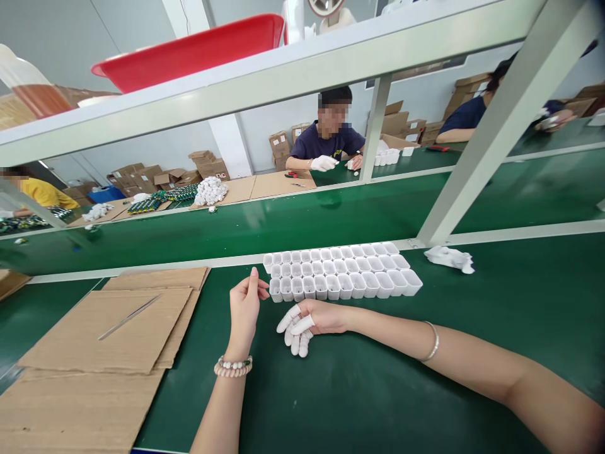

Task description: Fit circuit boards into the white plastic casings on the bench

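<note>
Rows of white, open-topped plastic cups [333, 287] stand close together on the green table. At the left end of the rows is my left hand [244, 306], thumb pointing up and fingers loosely bent. Its fingertips are right by the nearest corner cup; whether they touch it I cannot tell. No object shows in that hand. My right hand [312, 320] hovers or rests just in front of the cups, with white finger covers on its fingertips. Those fingers are spread and hang loosely, with nothing between them.
Flat cardboard sheets [113, 337] lie at left, with thin metal tweezers or a rod [130, 317] on top. A crumpled white glove or cloth [449, 258] lies right of the cups. A metal frame post [491, 135] rises behind. Across a green belt [246, 221], co-workers sit.
</note>
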The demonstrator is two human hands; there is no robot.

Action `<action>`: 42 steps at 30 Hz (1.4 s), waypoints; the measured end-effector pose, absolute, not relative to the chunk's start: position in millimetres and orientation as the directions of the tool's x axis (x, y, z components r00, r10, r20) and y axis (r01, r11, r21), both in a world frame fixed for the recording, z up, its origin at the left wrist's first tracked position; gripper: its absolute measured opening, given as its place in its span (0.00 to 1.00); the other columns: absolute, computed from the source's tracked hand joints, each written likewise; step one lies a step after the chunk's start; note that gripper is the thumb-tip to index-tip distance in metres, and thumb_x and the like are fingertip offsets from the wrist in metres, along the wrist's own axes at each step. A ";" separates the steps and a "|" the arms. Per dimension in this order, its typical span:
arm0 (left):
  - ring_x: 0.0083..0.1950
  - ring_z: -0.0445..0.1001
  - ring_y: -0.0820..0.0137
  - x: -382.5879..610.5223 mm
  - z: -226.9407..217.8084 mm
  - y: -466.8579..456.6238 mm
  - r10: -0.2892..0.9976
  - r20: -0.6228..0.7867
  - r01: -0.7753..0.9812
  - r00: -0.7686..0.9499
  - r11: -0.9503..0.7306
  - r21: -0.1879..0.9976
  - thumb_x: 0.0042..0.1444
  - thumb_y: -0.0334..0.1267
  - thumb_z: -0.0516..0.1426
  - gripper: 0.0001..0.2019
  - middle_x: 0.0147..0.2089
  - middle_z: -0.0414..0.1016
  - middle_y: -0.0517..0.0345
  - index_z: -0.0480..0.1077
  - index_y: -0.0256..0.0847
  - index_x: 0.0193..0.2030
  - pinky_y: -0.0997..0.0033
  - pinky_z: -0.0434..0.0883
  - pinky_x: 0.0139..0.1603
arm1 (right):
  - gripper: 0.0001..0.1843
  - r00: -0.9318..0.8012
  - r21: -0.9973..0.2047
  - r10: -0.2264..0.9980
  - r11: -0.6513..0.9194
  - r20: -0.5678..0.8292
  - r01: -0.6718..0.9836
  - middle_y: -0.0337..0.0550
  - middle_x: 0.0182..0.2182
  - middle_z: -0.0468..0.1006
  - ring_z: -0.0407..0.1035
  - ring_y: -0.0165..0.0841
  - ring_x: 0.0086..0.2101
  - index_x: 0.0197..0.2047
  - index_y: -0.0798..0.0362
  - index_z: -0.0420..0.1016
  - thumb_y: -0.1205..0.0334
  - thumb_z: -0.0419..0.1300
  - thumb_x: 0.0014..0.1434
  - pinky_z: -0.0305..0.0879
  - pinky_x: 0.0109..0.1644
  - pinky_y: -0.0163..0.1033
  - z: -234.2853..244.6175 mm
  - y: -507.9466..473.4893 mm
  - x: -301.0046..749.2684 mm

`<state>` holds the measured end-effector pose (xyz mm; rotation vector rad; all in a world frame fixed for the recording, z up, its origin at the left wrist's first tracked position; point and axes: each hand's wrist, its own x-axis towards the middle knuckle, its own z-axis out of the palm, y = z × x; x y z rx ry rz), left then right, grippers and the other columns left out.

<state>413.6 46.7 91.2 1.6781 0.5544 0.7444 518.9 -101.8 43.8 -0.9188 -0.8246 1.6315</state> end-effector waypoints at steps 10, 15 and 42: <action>0.24 0.66 0.74 415.0 89.5 46.2 0.702 0.170 -0.029 0.692 -0.209 0.978 0.58 0.55 0.55 0.23 0.19 0.68 0.59 0.72 0.37 0.22 0.75 0.64 0.29 | 0.23 -0.166 -0.875 0.974 -0.214 -0.155 -0.435 0.50 0.35 0.79 0.77 0.39 0.34 0.49 0.61 0.76 0.61 0.70 0.51 0.76 0.37 0.42 43.8 -102.0 518.2; 0.24 0.66 0.74 415.7 88.9 46.2 0.702 0.176 -0.032 0.690 -0.213 0.977 0.58 0.54 0.55 0.23 0.19 0.69 0.59 0.72 0.37 0.22 0.76 0.64 0.28 | 0.23 -0.171 -0.877 0.974 -0.209 -0.148 -0.433 0.51 0.36 0.79 0.77 0.40 0.35 0.49 0.61 0.76 0.62 0.70 0.50 0.76 0.38 0.43 41.1 -102.0 519.1; 0.23 0.66 0.74 416.5 90.7 43.6 0.704 0.165 -0.016 0.691 -0.213 0.977 0.57 0.55 0.55 0.24 0.18 0.69 0.58 0.72 0.37 0.22 0.75 0.65 0.28 | 0.22 -0.188 -0.876 0.971 -0.215 -0.146 -0.431 0.50 0.36 0.79 0.77 0.38 0.33 0.47 0.61 0.76 0.61 0.71 0.49 0.74 0.35 0.39 38.1 -101.9 520.3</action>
